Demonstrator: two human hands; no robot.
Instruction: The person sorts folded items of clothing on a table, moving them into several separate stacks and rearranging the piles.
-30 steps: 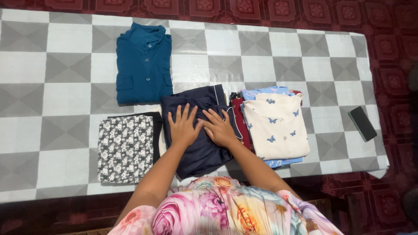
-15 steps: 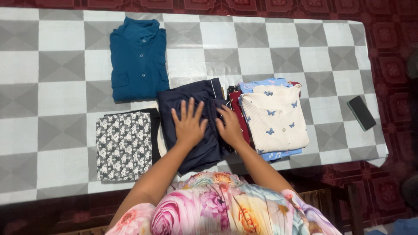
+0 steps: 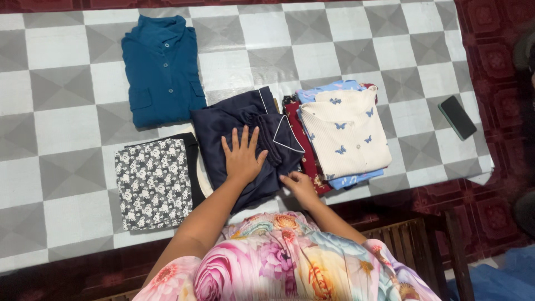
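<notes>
Right hand [image 3: 301, 187] slid back to navy garment's [image 3: 234, 125] near edge, grip unclear; left hand [image 3: 243, 156] flat, open; table [image 3: 67, 128] left side roomy.

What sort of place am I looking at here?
Probably a home: folded clothes, such as a navy garment and a teal shirt, lie on a table with a checked cover over a patterned red tile floor.

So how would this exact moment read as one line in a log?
left hand: flat on navy garment | right hand: at its near right edge | beside: floral fabric, butterfly top
</notes>
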